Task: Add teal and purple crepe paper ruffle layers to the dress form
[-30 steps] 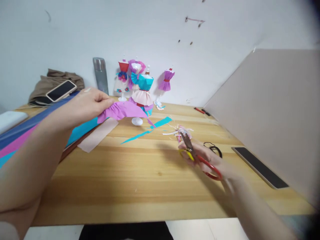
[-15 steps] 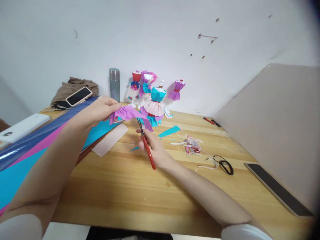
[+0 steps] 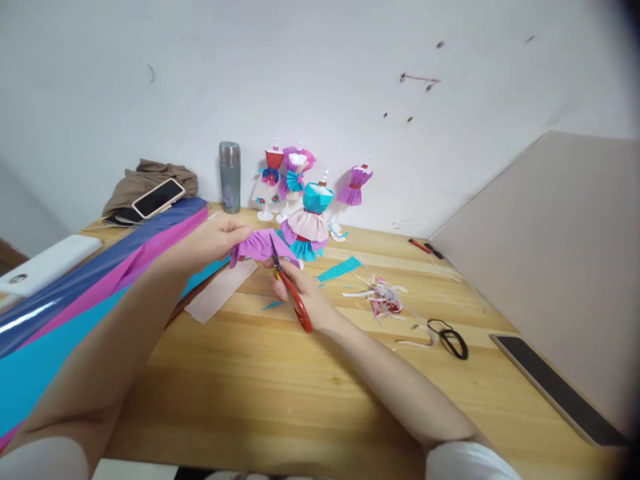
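Note:
My left hand (image 3: 223,238) pinches one end of a pleated purple paper piece (image 3: 257,244) and holds it above the wooden table (image 3: 280,373). My right hand (image 3: 305,297) grips red-handled scissors (image 3: 290,288), and their blades reach up into the purple paper's lower edge. Just behind the paper stands a small mannequin in a teal, pink and blue paper dress (image 3: 310,220).
Several more dressed mannequins (image 3: 280,177) and a grey flask (image 3: 229,177) stand by the wall. Long paper sheets (image 3: 80,293) lie at left, beside a pink sheet (image 3: 217,293), a phone (image 3: 158,197) on brown cloth and a white box (image 3: 43,263). Paper scraps (image 3: 380,297), black bands (image 3: 453,340) and a dark tablet (image 3: 555,390) lie at right.
My right hand brought the scissors from the scrap pile on the right over to the purple paper. My left hand lowered the paper slightly, and the blades now meet its edge.

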`<control>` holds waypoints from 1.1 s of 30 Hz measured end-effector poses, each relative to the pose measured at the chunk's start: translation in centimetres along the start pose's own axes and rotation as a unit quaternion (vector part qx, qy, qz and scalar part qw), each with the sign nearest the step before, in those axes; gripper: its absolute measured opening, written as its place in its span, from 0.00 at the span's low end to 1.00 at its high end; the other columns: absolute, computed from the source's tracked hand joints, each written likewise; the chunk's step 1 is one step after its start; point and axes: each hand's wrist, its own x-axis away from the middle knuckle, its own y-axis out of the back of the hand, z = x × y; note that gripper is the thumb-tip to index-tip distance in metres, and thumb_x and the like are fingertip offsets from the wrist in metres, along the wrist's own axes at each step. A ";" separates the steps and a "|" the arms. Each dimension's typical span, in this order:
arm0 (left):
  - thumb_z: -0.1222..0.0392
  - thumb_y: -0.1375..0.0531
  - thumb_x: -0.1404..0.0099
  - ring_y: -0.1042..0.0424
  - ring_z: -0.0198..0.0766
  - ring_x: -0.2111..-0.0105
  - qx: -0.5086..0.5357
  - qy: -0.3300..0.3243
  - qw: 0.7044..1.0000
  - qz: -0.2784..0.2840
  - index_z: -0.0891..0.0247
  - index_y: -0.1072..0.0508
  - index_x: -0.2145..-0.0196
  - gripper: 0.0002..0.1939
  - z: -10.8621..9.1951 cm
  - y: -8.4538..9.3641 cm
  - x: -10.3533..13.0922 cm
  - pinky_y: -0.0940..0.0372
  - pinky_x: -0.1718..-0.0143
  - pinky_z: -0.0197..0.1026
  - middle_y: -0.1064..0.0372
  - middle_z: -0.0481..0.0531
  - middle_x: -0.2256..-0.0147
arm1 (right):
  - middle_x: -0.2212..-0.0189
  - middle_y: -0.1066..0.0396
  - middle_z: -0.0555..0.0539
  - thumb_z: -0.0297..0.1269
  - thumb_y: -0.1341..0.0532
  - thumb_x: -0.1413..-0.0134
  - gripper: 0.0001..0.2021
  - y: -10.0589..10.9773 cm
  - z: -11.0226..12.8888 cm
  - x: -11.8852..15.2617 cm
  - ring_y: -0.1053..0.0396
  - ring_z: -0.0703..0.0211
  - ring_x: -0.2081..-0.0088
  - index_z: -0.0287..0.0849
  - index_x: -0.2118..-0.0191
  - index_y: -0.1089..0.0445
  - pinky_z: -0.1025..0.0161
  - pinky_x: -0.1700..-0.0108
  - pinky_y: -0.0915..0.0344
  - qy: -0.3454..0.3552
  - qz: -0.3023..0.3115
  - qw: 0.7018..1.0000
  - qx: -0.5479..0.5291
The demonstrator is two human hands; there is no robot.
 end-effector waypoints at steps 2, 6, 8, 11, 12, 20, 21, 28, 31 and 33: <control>0.55 0.48 0.38 0.46 0.31 0.82 -0.025 -0.017 1.000 -0.002 0.61 0.41 0.84 0.18 -0.1 0.1 0.0 0.51 0.78 0.35 0.45 0.43 0.86 | 0.67 0.36 0.47 0.63 0.42 0.44 0.30 0.2 -0.3 0.0 0.37 0.59 0.69 0.43 0.47 0.31 0.60 0.67 0.35 -0.009 0.016 0.999 -0.041; 0.54 0.50 0.36 0.45 0.31 0.80 -0.063 -0.049 0.997 -0.009 0.61 0.42 0.83 0.19 0.1 0.3 -0.2 0.50 0.76 0.35 0.46 0.44 0.84 | 0.69 0.37 0.48 0.67 0.43 0.46 0.33 0.3 -1.1 0.2 0.39 0.61 0.74 0.45 0.47 0.30 0.60 0.72 0.38 -0.017 0.021 0.995 -0.100; 0.54 0.50 0.36 0.47 0.31 0.79 -0.086 -0.060 0.994 -0.027 0.61 0.44 0.83 0.19 0.2 0.3 -0.4 0.50 0.75 0.36 0.48 0.43 0.83 | 0.71 0.36 0.49 0.66 0.43 0.45 0.32 0.5 -1.2 0.3 0.39 0.61 0.75 0.46 0.47 0.30 0.60 0.72 0.38 -0.016 0.029 0.994 -0.105; 0.53 0.50 0.37 0.48 0.32 0.77 -0.128 -0.069 0.988 -0.046 0.61 0.46 0.82 0.18 0.3 0.3 -0.5 0.51 0.73 0.37 0.49 0.44 0.81 | 0.69 0.35 0.49 0.67 0.43 0.45 0.32 0.8 -0.9 0.6 0.37 0.60 0.74 0.46 0.46 0.30 0.58 0.69 0.37 -0.012 0.043 0.994 -0.096; 0.53 0.51 0.37 0.47 0.32 0.77 -0.139 -0.073 0.986 -0.048 0.61 0.46 0.82 0.18 0.3 0.2 -0.5 0.51 0.73 0.37 0.49 0.44 0.81 | 0.68 0.34 0.48 0.67 0.44 0.45 0.33 0.9 -0.8 0.6 0.37 0.60 0.73 0.46 0.46 0.30 0.58 0.68 0.36 -0.012 0.045 0.995 -0.092; 0.52 0.51 0.36 0.48 0.32 0.78 -0.117 -0.068 0.991 -0.012 0.60 0.46 0.82 0.18 0.4 0.1 -0.5 0.49 0.72 0.37 0.50 0.44 0.81 | 0.71 0.36 0.49 0.70 0.46 0.46 0.35 1.3 0.0 1.0 0.37 0.59 0.73 0.46 0.46 0.32 0.57 0.67 0.37 -0.002 0.055 0.991 -0.120; 0.52 0.51 0.37 0.48 0.33 0.78 -0.116 -0.071 0.991 -0.015 0.60 0.46 0.81 0.18 0.4 0.1 -0.5 0.49 0.72 0.38 0.50 0.44 0.81 | 0.70 0.36 0.49 0.70 0.45 0.46 0.35 1.4 0.1 1.1 0.37 0.59 0.73 0.46 0.46 0.31 0.58 0.67 0.37 0.002 0.059 0.989 -0.134; 0.52 0.53 0.36 0.50 0.33 0.77 -0.174 -0.107 0.977 -0.067 0.60 0.48 0.81 0.18 0.2 -0.3 -0.4 0.53 0.72 0.39 0.51 0.45 0.81 | 0.72 0.38 0.51 0.67 0.44 0.44 0.32 1.7 0.5 1.5 0.37 0.61 0.73 0.46 0.47 0.30 0.60 0.68 0.38 0.004 0.083 0.984 -0.155; 0.51 0.53 0.36 0.50 0.34 0.77 -0.190 -0.103 0.973 -0.079 0.60 0.47 0.81 0.18 0.1 -0.3 -0.3 0.52 0.72 0.39 0.50 0.45 0.81 | 0.71 0.37 0.51 0.66 0.43 0.44 0.32 1.6 0.0 1.4 0.38 0.63 0.74 0.44 0.46 0.31 0.62 0.69 0.39 0.022 0.096 0.983 -0.157; 0.51 0.53 0.36 0.49 0.34 0.77 -0.202 -0.102 0.970 -0.084 0.60 0.45 0.80 0.18 0.0 -0.3 -0.2 0.52 0.71 0.39 0.50 0.45 0.81 | 0.70 0.37 0.51 0.65 0.42 0.44 0.32 1.7 -0.3 1.3 0.38 0.63 0.73 0.43 0.46 0.31 0.62 0.69 0.40 0.036 0.096 0.983 -0.152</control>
